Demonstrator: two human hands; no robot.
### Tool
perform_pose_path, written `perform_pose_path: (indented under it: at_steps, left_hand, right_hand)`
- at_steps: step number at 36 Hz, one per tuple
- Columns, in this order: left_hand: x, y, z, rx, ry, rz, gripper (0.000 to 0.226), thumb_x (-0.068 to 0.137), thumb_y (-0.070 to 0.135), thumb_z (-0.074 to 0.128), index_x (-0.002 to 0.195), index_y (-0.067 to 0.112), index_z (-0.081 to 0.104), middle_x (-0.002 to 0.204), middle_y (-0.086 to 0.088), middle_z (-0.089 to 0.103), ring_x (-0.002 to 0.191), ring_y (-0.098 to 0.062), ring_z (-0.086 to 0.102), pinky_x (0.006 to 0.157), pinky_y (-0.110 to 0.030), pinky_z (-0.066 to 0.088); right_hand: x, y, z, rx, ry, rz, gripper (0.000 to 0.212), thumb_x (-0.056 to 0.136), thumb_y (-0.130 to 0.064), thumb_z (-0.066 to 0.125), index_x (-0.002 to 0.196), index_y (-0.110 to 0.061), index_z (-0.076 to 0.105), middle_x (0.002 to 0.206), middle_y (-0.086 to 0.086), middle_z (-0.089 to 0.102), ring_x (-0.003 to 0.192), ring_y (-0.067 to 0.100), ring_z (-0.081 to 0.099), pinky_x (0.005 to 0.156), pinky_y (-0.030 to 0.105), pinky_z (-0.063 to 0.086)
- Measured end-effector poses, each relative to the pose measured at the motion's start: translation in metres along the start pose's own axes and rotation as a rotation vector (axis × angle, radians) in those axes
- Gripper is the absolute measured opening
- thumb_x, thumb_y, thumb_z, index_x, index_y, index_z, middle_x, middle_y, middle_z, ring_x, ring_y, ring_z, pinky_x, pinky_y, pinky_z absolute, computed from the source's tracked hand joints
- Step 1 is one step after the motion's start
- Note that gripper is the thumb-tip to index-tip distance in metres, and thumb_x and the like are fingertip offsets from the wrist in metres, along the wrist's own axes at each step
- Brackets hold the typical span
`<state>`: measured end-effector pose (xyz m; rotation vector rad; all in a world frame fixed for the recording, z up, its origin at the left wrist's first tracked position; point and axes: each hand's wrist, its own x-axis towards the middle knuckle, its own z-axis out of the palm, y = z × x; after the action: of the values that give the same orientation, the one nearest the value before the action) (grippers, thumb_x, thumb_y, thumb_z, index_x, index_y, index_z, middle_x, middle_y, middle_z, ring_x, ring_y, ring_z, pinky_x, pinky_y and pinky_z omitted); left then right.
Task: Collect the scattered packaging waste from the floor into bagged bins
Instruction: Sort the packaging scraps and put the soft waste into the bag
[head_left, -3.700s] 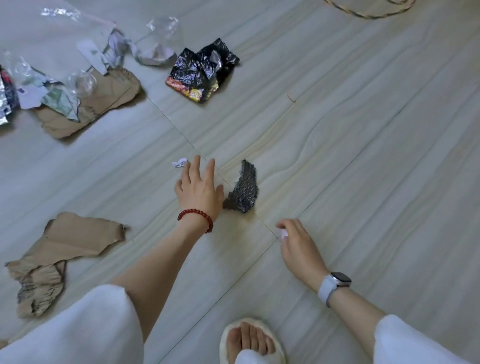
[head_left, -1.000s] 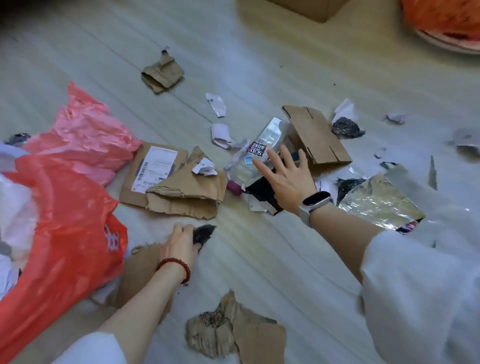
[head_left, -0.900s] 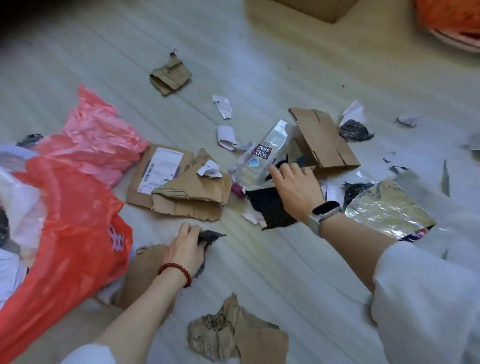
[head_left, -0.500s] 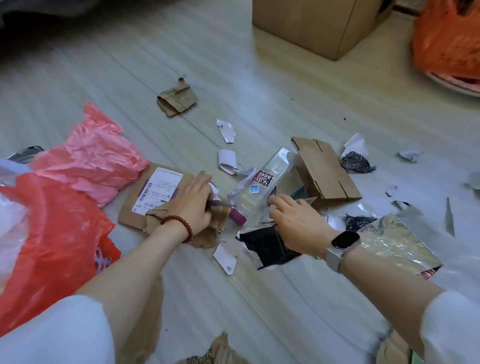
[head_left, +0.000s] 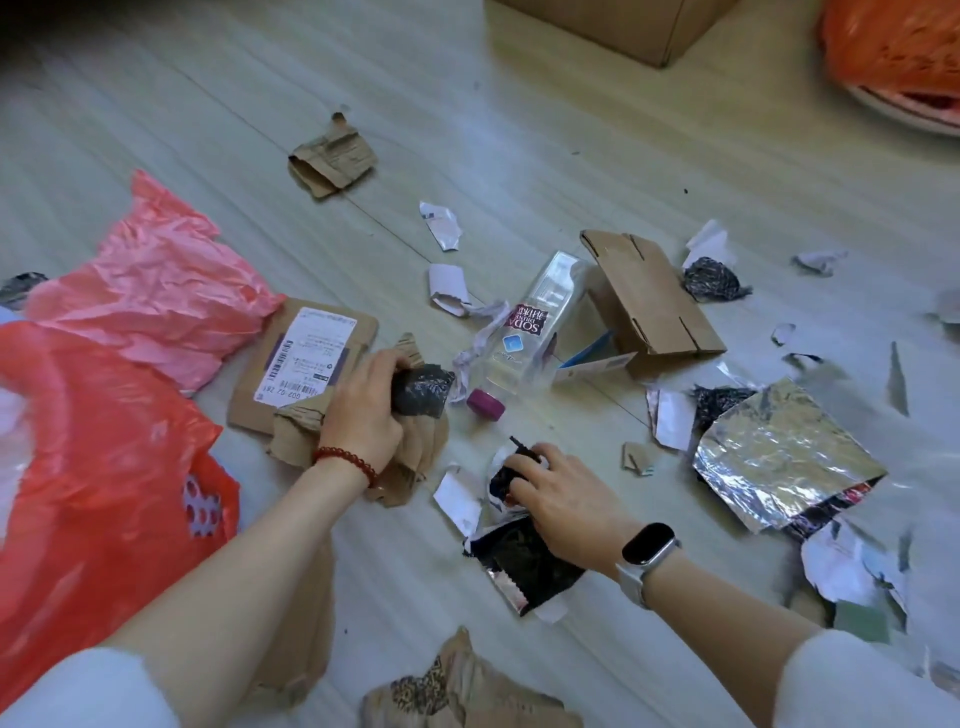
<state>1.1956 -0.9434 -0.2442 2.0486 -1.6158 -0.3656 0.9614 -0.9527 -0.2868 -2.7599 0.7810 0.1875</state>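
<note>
My left hand (head_left: 361, 410) is closed around a crumpled dark wrapper (head_left: 422, 389) and rests on torn brown cardboard (head_left: 415, 452). My right hand (head_left: 561, 493) pinches a black foil wrapper (head_left: 524, 561) that trails under the palm onto the floor. Between the hands lies a small white paper scrap (head_left: 458, 496). A clear soda bottle (head_left: 524, 332) with a purple cap lies just beyond them. A red plastic bag (head_left: 98, 467) spreads open at the left.
A labelled cardboard piece (head_left: 306, 358), a folded cardboard flap (head_left: 649, 301), silver foil (head_left: 784, 457), pink plastic (head_left: 150, 291) and several paper scraps litter the floor. A cardboard box (head_left: 623, 21) and an orange bagged bin (head_left: 893, 47) stand at the back.
My right hand has pulled the black foil wrapper nearer to me. My left hand stays on the torn cardboard, and the dark crumpled wrapper now shows in its grip.
</note>
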Motion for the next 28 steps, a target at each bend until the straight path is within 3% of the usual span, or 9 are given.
perform_pose_path:
  at_steps: [2,6,8,11,16,20,22,26,28]
  left_hand:
    - [-0.011,0.008,-0.007,-0.123,0.024,0.012,0.058,0.061,-0.02,0.052,0.113,0.006,0.052,0.108,-0.013,0.056,0.101,-0.029,0.053,0.083,-0.02,0.036]
    - [-0.033,0.024,-0.017,-0.208,-0.24,0.039,0.073,0.07,-0.009,0.062,0.134,0.019,0.039,0.117,-0.004,0.054,0.107,-0.024,0.053,0.088,-0.029,0.043]
    - [-0.043,0.028,-0.013,-0.074,-0.451,0.1,0.078,0.074,-0.009,0.053,0.141,0.023,0.029,0.124,-0.006,0.052,0.113,-0.027,0.05,0.09,-0.03,0.042]
    - [-0.048,0.033,0.004,0.212,-0.661,0.199,0.077,0.079,-0.006,0.048,0.145,0.02,0.02,0.125,-0.01,0.045,0.115,-0.03,0.045,0.09,-0.038,0.042]
    - [-0.042,0.05,0.035,0.464,-0.663,0.113,0.08,0.085,0.004,0.052,0.146,0.013,0.002,0.113,-0.013,0.053,0.104,-0.031,0.051,0.078,-0.035,0.04]
    - [-0.045,0.056,0.049,0.629,-0.639,0.083,0.043,0.089,0.004,0.047,0.13,0.006,0.037,0.12,-0.013,0.053,0.112,-0.031,0.051,0.087,-0.037,0.04]
    - [-0.048,0.055,0.048,0.621,-0.624,0.096,0.026,0.089,0.005,0.049,0.115,0.005,0.05,0.117,-0.013,0.052,0.108,-0.03,0.052,0.083,-0.035,0.041]
    - [-0.054,0.047,0.035,0.59,-0.494,0.281,0.035,0.03,-0.005,0.083,0.054,0.002,0.057,0.065,-0.014,0.054,0.05,-0.027,0.055,0.044,-0.022,0.022]
    - [-0.061,0.047,0.027,0.515,-0.594,0.215,0.022,0.056,-0.003,0.077,0.071,0.002,0.062,0.087,-0.017,0.056,0.069,-0.029,0.06,0.054,-0.026,0.027]
  right_hand:
    - [-0.005,-0.005,0.007,0.013,0.105,0.004,0.04,0.047,-0.011,0.075,0.08,-0.018,0.054,0.09,0.002,0.065,0.068,0.027,0.059,0.049,0.025,0.046]
    - [-0.024,-0.017,0.016,0.041,0.236,0.046,0.034,0.059,-0.014,0.06,0.081,-0.021,0.035,0.076,-0.002,0.058,0.057,0.018,0.052,0.044,0.022,0.036]
    - [-0.036,-0.021,0.018,0.051,0.259,0.102,0.03,0.062,-0.013,0.058,0.082,-0.022,0.037,0.071,-0.005,0.057,0.057,0.015,0.053,0.044,0.021,0.035]
    - [-0.058,-0.024,0.023,0.081,0.237,0.183,0.053,0.048,-0.012,0.08,0.09,-0.02,0.048,0.071,-0.008,0.059,0.06,0.012,0.056,0.047,0.019,0.038]
    - [-0.093,-0.018,0.025,0.048,0.25,0.125,0.04,0.058,-0.012,0.069,0.083,-0.022,0.04,0.069,-0.003,0.056,0.066,0.016,0.048,0.051,0.023,0.036]
    - [-0.113,-0.014,0.016,0.065,0.212,0.126,0.007,0.071,-0.02,0.054,0.073,-0.019,0.048,0.076,-0.002,0.055,0.073,0.018,0.049,0.052,0.026,0.043]
    - [-0.116,-0.018,0.006,0.111,0.197,0.121,0.008,0.073,-0.024,0.05,0.073,-0.016,0.052,0.089,0.002,0.057,0.082,0.022,0.054,0.058,0.028,0.048]
    - [-0.105,-0.033,-0.006,0.129,0.108,0.015,0.008,0.064,-0.025,0.053,0.068,-0.019,0.054,0.123,0.005,0.057,0.118,0.024,0.051,0.081,0.032,0.046]
    - [-0.093,-0.043,-0.006,0.178,0.053,-0.049,0.008,0.061,-0.021,0.057,0.067,-0.016,0.058,0.13,0.008,0.055,0.124,0.026,0.05,0.087,0.035,0.047]
